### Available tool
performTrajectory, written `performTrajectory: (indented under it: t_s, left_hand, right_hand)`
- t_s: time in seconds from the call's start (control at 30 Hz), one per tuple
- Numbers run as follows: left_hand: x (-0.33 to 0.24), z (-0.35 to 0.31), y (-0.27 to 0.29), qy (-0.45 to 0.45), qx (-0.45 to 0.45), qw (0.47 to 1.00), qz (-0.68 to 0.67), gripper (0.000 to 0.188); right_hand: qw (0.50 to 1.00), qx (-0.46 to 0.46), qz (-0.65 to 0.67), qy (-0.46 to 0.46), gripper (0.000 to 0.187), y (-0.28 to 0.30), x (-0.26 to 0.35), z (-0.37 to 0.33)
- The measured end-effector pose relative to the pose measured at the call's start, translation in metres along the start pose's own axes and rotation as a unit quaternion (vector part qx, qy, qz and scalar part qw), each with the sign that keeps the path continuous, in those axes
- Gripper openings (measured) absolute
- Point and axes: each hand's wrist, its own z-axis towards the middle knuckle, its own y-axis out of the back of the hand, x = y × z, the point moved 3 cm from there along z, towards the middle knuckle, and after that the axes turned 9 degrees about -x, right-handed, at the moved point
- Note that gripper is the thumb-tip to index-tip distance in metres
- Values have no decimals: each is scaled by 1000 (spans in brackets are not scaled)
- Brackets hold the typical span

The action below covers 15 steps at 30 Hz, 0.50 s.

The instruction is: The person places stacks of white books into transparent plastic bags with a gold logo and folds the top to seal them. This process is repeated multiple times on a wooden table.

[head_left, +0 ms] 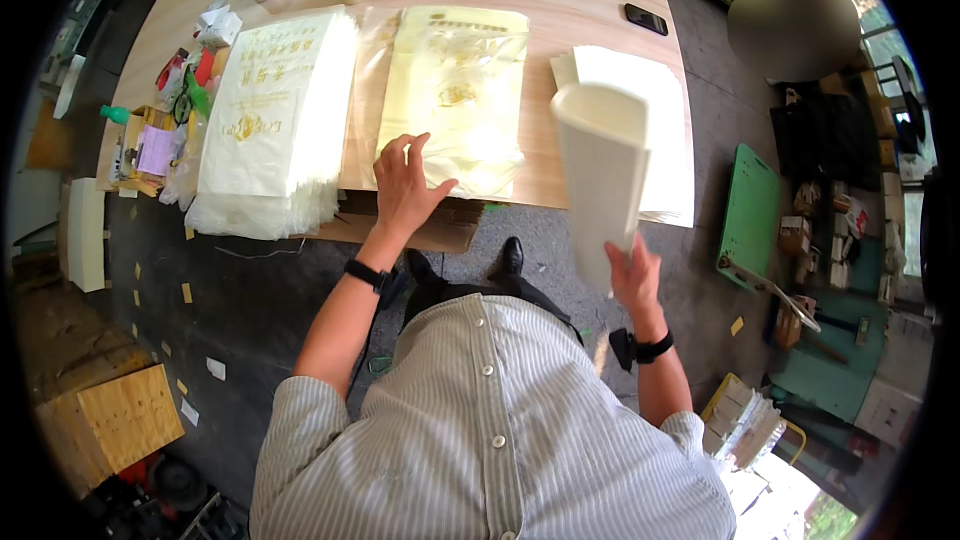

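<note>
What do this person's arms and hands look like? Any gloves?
The left hand and right hand wear no gloves. Short grey-and-white striped fabric sleeves end near the elbows. A black wristband circles each wrist, with a dark chunky piece on the right one.

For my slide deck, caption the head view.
Right hand holding curled paper, left hand at a yellow packet.

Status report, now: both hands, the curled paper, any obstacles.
Left hand open at yellow stack, near edge. Right hand gripping curled white paper, lower end. Phone farther back, apart from both hands.
</note>
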Motion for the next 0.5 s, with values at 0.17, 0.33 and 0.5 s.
performTrajectory:
  t_s: [0.17,0.33,0.5]
  left_hand:
    - [36,27,-26,-28,26,996,-86,24]
    - [20,52,-13,-32,35,970,-237,13]
    - [-12,35,5,-242,50,941,-234,9]
  right_hand:
    - [992,88,-84,33,46,-45,31,-74]
    - [986,94,-137,-15,47,-103,59,-93]
    - [983,88,-147,-62,37,-132,81,-71]
